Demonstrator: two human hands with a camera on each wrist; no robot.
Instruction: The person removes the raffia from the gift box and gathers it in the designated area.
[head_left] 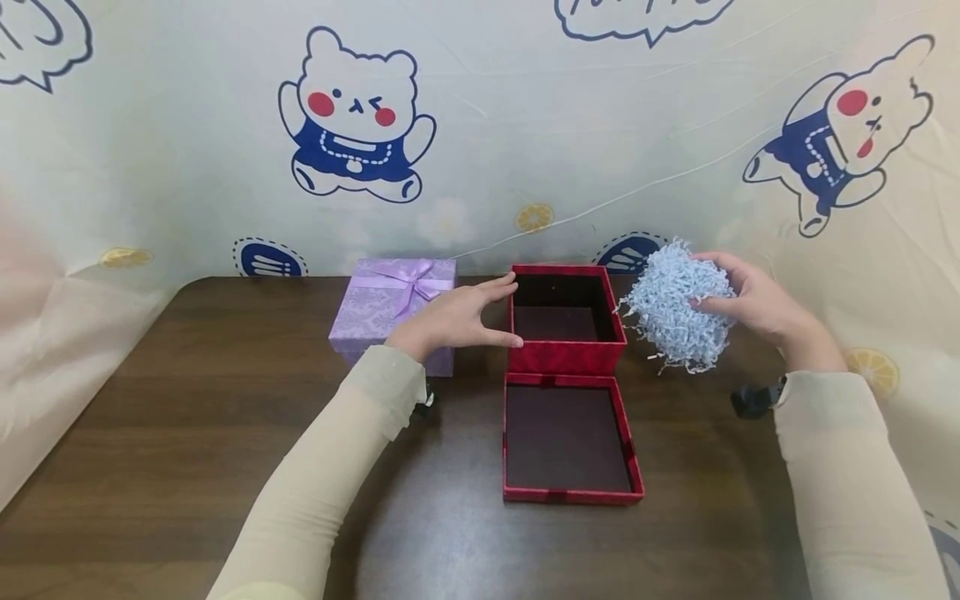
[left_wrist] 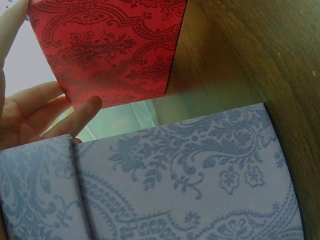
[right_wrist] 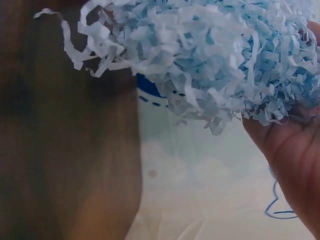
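Observation:
A bundle of light blue crinkled paper shreds [head_left: 678,308] is gripped by my right hand [head_left: 757,300], thumb on its near side, to the right of the red box. Loose strands [right_wrist: 100,45] hang from it in the right wrist view. My left hand [head_left: 465,317] spreads its fingers at the left side of the open red box [head_left: 566,357], with fingertips against its patterned wall [left_wrist: 115,55]. Dark lining and no contents show inside the box. Its red-rimmed lid [head_left: 570,437] lies inside up in front of it, close against its near wall.
A lidded purple gift box [head_left: 360,321] with a ribbon bow [head_left: 415,283] stands left of the red box, partly behind my left forearm. Everything rests on a dark wooden table [head_left: 225,433]. Behind the table hangs a cloth [head_left: 495,150] printed with cartoon bears.

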